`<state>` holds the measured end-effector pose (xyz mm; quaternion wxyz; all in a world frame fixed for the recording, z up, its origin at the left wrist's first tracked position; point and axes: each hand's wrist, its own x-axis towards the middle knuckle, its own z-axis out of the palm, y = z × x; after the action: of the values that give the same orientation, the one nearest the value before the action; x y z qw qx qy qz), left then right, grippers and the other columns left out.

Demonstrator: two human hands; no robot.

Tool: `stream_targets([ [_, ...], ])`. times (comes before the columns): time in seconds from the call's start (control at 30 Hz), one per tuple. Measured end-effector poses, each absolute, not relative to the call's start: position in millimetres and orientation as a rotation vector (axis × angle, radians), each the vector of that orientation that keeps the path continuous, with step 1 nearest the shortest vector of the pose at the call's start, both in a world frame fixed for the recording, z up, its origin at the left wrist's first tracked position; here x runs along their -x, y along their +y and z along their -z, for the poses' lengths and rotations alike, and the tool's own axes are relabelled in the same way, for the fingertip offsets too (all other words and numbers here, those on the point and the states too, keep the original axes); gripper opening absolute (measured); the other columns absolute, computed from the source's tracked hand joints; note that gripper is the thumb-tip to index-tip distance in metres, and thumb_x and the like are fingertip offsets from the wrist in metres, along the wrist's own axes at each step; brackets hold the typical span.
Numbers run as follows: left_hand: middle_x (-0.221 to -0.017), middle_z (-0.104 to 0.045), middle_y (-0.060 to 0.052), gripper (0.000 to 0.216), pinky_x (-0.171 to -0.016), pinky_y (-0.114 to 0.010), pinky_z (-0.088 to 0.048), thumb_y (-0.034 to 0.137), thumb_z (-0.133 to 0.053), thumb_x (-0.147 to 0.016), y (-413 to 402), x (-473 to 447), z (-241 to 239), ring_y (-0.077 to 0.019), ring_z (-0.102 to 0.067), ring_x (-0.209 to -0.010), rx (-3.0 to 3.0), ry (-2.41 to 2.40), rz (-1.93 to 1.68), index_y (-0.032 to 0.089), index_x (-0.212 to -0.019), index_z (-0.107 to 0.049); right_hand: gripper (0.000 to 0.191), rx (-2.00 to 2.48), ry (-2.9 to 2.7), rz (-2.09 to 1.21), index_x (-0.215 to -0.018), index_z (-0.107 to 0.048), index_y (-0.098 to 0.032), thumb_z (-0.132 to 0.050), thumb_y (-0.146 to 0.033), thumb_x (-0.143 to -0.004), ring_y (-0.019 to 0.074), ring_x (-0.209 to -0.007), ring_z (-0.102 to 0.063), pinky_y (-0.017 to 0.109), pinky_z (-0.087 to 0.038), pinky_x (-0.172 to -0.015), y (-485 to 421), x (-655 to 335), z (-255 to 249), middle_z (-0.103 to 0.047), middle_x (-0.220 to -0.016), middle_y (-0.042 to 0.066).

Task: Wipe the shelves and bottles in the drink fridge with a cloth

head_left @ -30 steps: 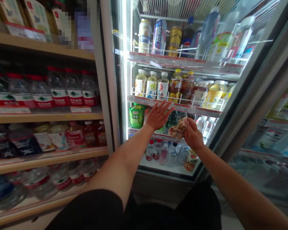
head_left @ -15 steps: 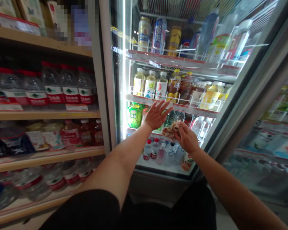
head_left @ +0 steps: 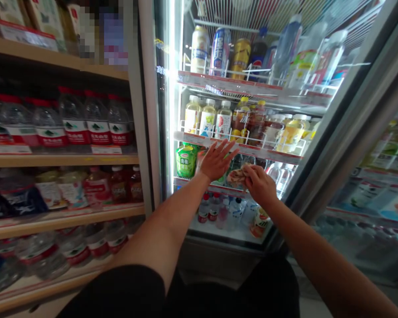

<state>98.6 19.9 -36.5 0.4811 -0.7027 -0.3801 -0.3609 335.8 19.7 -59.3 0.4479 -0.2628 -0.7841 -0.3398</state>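
Crumpled cream-and-brown patterned cloth [head_left: 236, 176] is hanging out in front of the clear glass cooler door [head_left: 215, 89], long axis running left-right, loose end pointing left. Right hand [head_left: 261, 184] is pinching it, fingers curled; left hand [head_left: 218, 161] is spreading wide, fingers pointing far-right, gripping nothing.

We see lots of drinks on the shelves.
On our left, the wooden shelves [head_left: 63, 160] hold rows of drinks, and the bottles with red caps [head_left: 74, 119] stand together on one of them. On our right is a bright fridge [head_left: 315, 179]. Its high shelf [head_left: 228, 84] has three cans [head_left: 220, 51] on the left and clear bottles [head_left: 307, 66] on the right. The next shelf down [head_left: 195, 139] holds small bottles [head_left: 207, 119], some with yellow caps. Below, we spot a green pack [head_left: 186, 161] at the left end. Little bottles [head_left: 203, 210] stand on the fridge floor [head_left: 215, 232].
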Motion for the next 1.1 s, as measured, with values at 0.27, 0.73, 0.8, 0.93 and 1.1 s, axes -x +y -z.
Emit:
stream_targets([
  [0.27, -0.165, -0.033, -0.006, 0.057, -0.13, -0.052, -0.013, 0.024, -0.044, -0.101, 19.6, -98.7, 36.4, -0.0236, -0.015, -0.157, 1.739, -0.949, 0.876, 0.028, -0.157, -0.035, 0.036, 0.73, -1.783, 0.771, -0.129, -0.065, -0.024, -0.05, -0.018, -0.096, 0.0225, -0.105, -0.068, 0.032, -0.058, -0.081, 20.5, -338.9, 39.3, -0.066, -0.123, 0.011],
  [0.73, -0.165, -0.032, -0.004, 0.06, -0.13, -0.051, -0.012, 0.023, -0.046, -0.1, 18.2, -98.8, 36.6, -0.0226, -0.013, -0.157, 1.742, -0.962, 0.877, 0.03, -0.158, -0.033, 0.031, 0.631, -1.849, 0.703, -0.115, -0.07, -0.025, -0.051, -0.015, -0.094, 0.0246, -0.112, -0.063, 0.039, -0.057, -0.093, 23.4, -342.2, 47.3, -0.063, -0.123, 0.011],
  [0.8, -0.165, -0.032, -0.004, 0.059, -0.13, -0.052, -0.012, 0.023, -0.045, -0.1, 18.5, -98.7, 36.8, -0.0226, -0.013, -0.157, 1.74, -0.96, 0.874, 0.03, -0.158, -0.033, 0.031, 0.624, -1.894, 0.749, -0.117, -0.07, -0.025, -0.052, -0.014, -0.094, 0.0241, -0.109, -0.064, 0.039, -0.057, -0.092, 23.2, -343.4, 55.3, -0.063, -0.125, 0.011],
  [0.93, -0.165, -0.032, -0.004, 0.059, -0.13, -0.052, -0.013, 0.023, -0.045, -0.1, 19.7, -97.9, 37.7, -0.0234, -0.013, -0.157, 1.737, -0.955, 0.869, 0.029, -0.157, -0.034, 0.032, 0.598, -1.962, 0.788, -0.118, -0.07, -0.024, -0.052, -0.013, -0.094, 0.0239, -0.106, -0.064, 0.039, -0.057, -0.092, 23.0, -346.1, 63.0, -0.064, -0.125, 0.012],
  [1.1, -0.165, -0.031, -0.004, 0.06, -0.13, -0.053, -0.013, 0.024, -0.045, -0.1, 21.0, -96.7, 38.5, -0.0238, -0.013, -0.157, 1.733, -0.946, 0.872, 0.03, -0.158, -0.032, 0.031, 0.62, -1.969, 0.76, -0.118, -0.07, -0.026, -0.052, -0.015, -0.095, 0.0243, -0.11, -0.064, 0.04, -0.057, -0.095, 23.8, -347.1, 61.6, -0.063, -0.128, 0.011],
])
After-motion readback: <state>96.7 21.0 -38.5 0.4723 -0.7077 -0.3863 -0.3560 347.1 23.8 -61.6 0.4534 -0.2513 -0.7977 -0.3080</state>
